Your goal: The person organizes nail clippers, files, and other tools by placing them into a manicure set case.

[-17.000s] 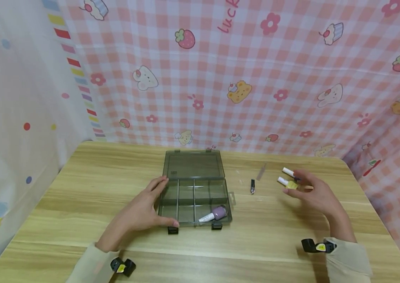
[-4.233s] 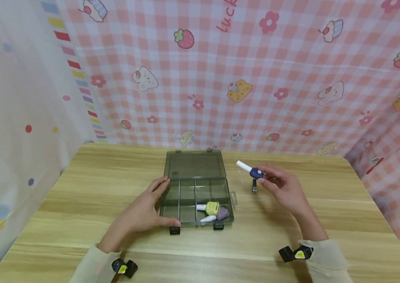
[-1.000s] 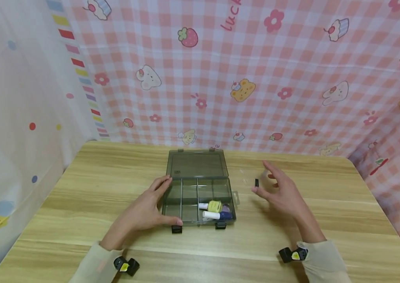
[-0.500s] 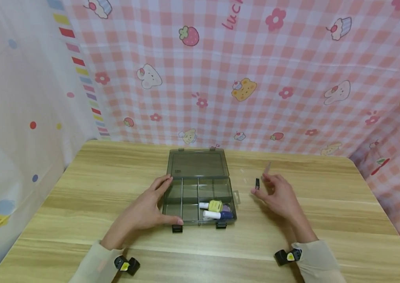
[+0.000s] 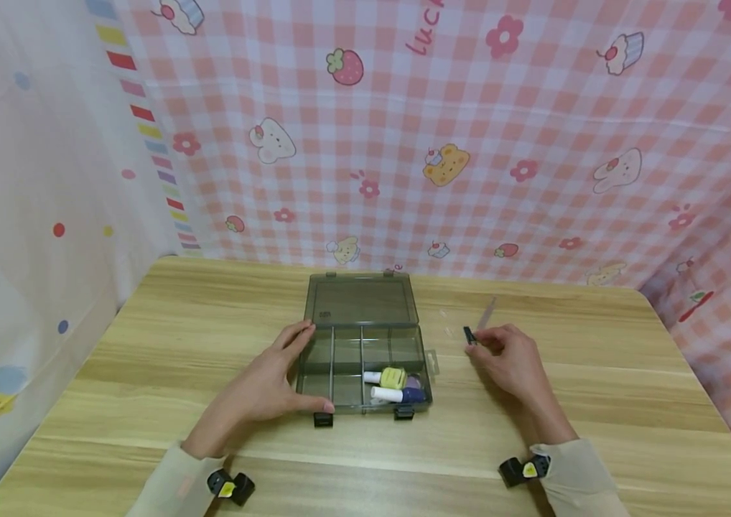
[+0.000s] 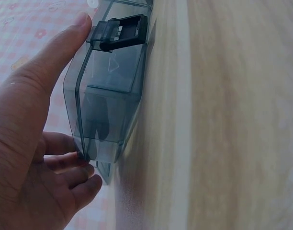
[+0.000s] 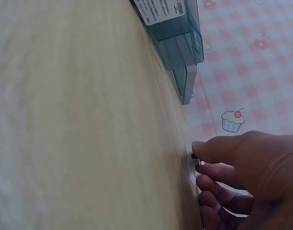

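1. The left hand (image 5: 262, 391) lies against the near-left corner of the open organiser box (image 5: 360, 355), thumb along its front wall by the left latch, fingers (image 6: 65, 165) bent round the left wall, steadying it on the wooden surface (image 5: 146, 373).
2. The right hand (image 5: 510, 355) is to the right of the box, thumb and forefinger closing on a small black clipper (image 5: 469, 334) that lies on the surface; in the right wrist view the fingertips (image 7: 204, 148) touch its end. Whether it is firmly pinched I cannot tell.
3. A thin nail file (image 5: 487, 314) lies just beyond, on the far side of that hand.
4. Three polish bottles, a yellow bottle (image 5: 388, 376), a blue bottle (image 5: 398, 393) and a purple bottle (image 5: 413, 381), crowd the near-right compartment.
5. Risks: the clipper is small and flat, so a shallow pinch could let it slip or skid away. Curling fingers may also knock the file.
6. The near-right compartment looks full; another piece dropped there could sit high and foul the lid (image 5: 359, 301).
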Action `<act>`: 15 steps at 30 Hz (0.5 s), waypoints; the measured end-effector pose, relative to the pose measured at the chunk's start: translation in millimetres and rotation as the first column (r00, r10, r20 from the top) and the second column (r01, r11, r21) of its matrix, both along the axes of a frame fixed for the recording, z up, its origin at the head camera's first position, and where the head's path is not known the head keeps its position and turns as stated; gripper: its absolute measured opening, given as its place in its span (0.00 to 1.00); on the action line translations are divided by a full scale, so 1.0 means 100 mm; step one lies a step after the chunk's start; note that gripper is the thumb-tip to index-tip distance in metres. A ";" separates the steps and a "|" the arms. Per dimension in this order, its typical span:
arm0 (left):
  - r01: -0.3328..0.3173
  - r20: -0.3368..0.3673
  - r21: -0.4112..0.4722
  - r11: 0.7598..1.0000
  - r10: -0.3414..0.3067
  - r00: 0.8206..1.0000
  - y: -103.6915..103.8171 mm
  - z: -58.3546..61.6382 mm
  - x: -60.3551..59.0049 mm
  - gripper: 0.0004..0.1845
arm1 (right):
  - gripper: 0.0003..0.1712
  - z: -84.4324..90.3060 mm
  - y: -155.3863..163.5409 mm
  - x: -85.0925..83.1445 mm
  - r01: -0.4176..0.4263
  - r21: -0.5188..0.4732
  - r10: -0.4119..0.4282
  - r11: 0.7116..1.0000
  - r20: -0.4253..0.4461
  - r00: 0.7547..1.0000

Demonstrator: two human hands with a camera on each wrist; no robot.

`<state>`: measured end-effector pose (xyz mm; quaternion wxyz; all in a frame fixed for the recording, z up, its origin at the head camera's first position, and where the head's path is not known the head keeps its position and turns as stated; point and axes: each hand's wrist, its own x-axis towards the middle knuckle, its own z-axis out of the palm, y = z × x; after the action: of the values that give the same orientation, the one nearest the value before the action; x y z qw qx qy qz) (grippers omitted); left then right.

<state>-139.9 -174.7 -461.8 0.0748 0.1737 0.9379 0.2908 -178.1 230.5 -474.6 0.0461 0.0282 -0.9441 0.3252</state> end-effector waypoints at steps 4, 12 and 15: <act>-0.002 -0.005 0.000 1.000 0.001 1.000 0.00 0.01 0.00 0.72 | 0.10 0.01 0.00 0.00 -0.003 0.004 0.003 1.000 0.021 1.000; 0.004 -0.008 -0.008 1.000 -0.004 1.000 -0.01 0.00 0.00 0.72 | 0.09 0.01 0.02 0.00 -0.002 0.000 0.002 1.000 0.031 1.000; 0.006 -0.011 -0.007 1.000 -0.006 1.000 -0.01 0.00 0.00 0.72 | 0.09 0.01 0.03 0.01 0.007 -0.008 -0.007 1.000 0.029 1.000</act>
<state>-139.4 -175.6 -462.1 0.0710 0.1780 0.9387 0.2866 -177.2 233.2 -473.9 0.0336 0.0198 -0.9435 0.3290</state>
